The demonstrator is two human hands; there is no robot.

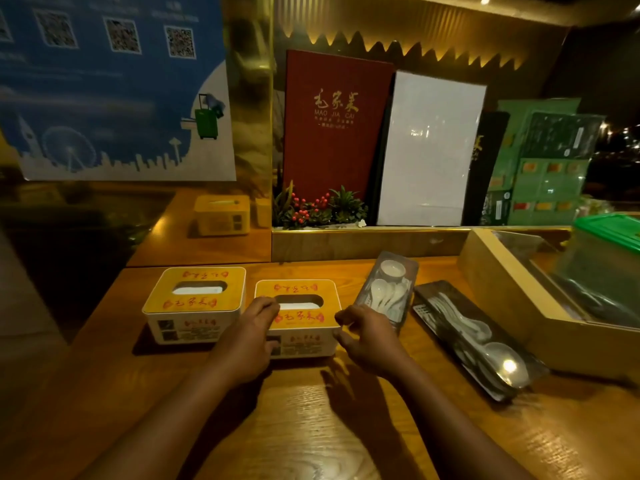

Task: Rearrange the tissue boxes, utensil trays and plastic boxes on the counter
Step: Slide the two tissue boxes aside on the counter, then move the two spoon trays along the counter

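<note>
We note left hand [250, 336] and right hand [369, 336], fingers curled, flanking the white wooden-topped tissue box [298, 315]; actual grip unclear.

Your worktop [311, 427] is glossy orange-brown wood with visible grain. At about 10 o'clock stands a white plastic tissue box with an orange lid [195, 304]; a second, matching tissue box [298, 317] sits just beside it toward 12 o'clock. At 1 o'clock lies a clear tray of white spoons and a cup [388, 294], and at 2 o'clock a dark tray of white spoons [479, 337]. A pale wooden open box [512, 299] rests at 3 o'clock.
</note>
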